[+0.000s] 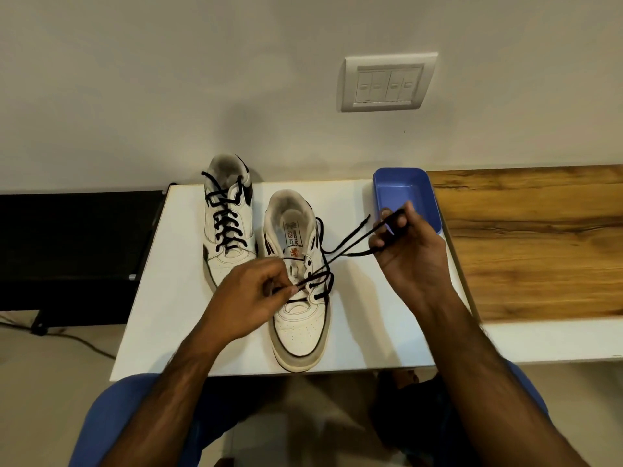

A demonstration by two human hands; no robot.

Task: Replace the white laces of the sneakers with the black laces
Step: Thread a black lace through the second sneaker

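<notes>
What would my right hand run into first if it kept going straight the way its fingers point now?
Probably the blue tray: the right hand, pinching the black lace, points up and away toward it, and its fingertips already overlap the tray's near rim. Depth is unclear.

Single head-worn view. I see the scene through one wide-angle camera on the person's head, facing forward and steeply down. It sits close above the white table [354,332], whose near edge crosses the lower third of the frame. Both forearms enter from the bottom edge, the left hand [249,298] and the right hand [411,257] lying near the centre. The wall [202,79] fills the upper third, its straight lines bowed by the lens. No second view overlaps this one.
</notes>
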